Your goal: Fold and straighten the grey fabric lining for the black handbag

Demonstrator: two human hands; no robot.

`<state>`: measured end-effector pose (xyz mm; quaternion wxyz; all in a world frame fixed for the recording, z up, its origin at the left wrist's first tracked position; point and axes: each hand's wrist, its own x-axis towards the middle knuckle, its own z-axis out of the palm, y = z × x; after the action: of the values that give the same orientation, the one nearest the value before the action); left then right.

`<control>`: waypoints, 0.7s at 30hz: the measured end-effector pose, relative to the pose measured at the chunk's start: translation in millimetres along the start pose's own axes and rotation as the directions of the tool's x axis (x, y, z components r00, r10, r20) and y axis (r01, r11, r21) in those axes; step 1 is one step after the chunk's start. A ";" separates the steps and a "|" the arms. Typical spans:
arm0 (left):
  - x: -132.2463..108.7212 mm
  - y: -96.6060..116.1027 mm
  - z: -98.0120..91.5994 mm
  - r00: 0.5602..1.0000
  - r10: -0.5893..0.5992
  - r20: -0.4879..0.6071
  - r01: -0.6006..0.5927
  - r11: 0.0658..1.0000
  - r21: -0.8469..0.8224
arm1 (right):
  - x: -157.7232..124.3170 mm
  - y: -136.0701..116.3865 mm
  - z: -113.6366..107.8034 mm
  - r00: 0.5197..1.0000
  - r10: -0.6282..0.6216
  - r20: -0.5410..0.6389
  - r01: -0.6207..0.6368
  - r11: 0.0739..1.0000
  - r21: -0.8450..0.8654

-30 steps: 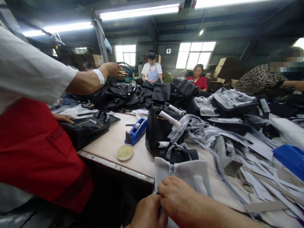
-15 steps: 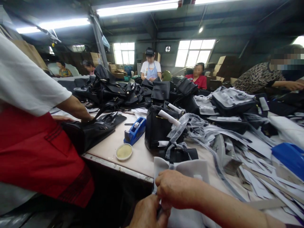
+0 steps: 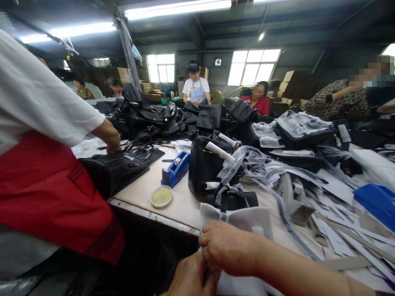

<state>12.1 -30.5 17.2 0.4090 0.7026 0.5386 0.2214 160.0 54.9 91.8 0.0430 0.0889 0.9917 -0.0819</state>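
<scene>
Left hand [image 3: 191,274] and right hand [image 3: 226,248], fingers curled, meet over the white sheet [image 3: 243,216] at the near edge of the table [image 3: 135,192]; what they pinch is hidden. Beyond: black bag [image 3: 199,170], blue tape dispenser [image 3: 173,176] just beside.

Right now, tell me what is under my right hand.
A pale sheet shows beneath your right hand; what lies straight below it, and anything it grips, is covered.

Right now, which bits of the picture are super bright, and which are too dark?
Head view: the ceiling light and right-hand window glow white; head view: under the table it's nearly black; head view: the left hand and right hand are lit enough to see.
</scene>
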 end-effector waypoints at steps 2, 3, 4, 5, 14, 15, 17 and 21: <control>-0.5 -1.1 1.1 1.000 0.007 0.000 -0.007 1.000 0.011 | -2.9 -3.6 0.6 0.999 -0.005 -0.040 0.005 1.000 -0.003; -0.8 -2.1 1.8 1.000 0.007 -0.001 -0.007 1.000 0.021 | -4.4 -5.9 1.3 0.998 -0.012 -0.060 0.011 1.000 -0.015; -1.1 -3.0 2.4 1.000 0.005 0.000 -0.005 1.000 0.030 | -5.9 -8.8 2.3 0.997 -0.022 -0.076 0.019 0.999 -0.032; -1.4 -3.8 2.8 1.000 0.000 -0.001 0.000 0.999 0.035 | -7.5 -12.0 3.5 0.995 -0.030 -0.095 0.024 0.998 -0.058; 1.9 4.4 -1.7 1.000 0.003 0.025 -0.004 1.000 0.028 | -34.7 -32.4 37.7 0.944 0.045 -0.327 -0.092 0.987 -0.130; 2.6 5.9 -3.4 1.000 0.001 0.028 -0.001 1.000 0.016 | -38.9 -32.8 45.2 0.925 0.058 -0.376 -0.112 0.986 -0.122; 3.6 9.0 -7.4 0.998 0.009 0.069 -0.006 0.999 -0.039 | -46.3 -34.6 59.7 0.869 0.087 -0.488 -0.164 0.979 -0.119; 4.3 12.8 -14.1 0.980 0.009 0.201 0.031 0.979 -0.199 | -54.7 -39.5 79.7 0.689 0.049 -0.723 -0.255 0.950 -0.179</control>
<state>10.3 -22.8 35.1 0.5314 0.6733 0.4734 0.2005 212.0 -6.3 25.1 -0.3245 0.1895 0.9217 0.0960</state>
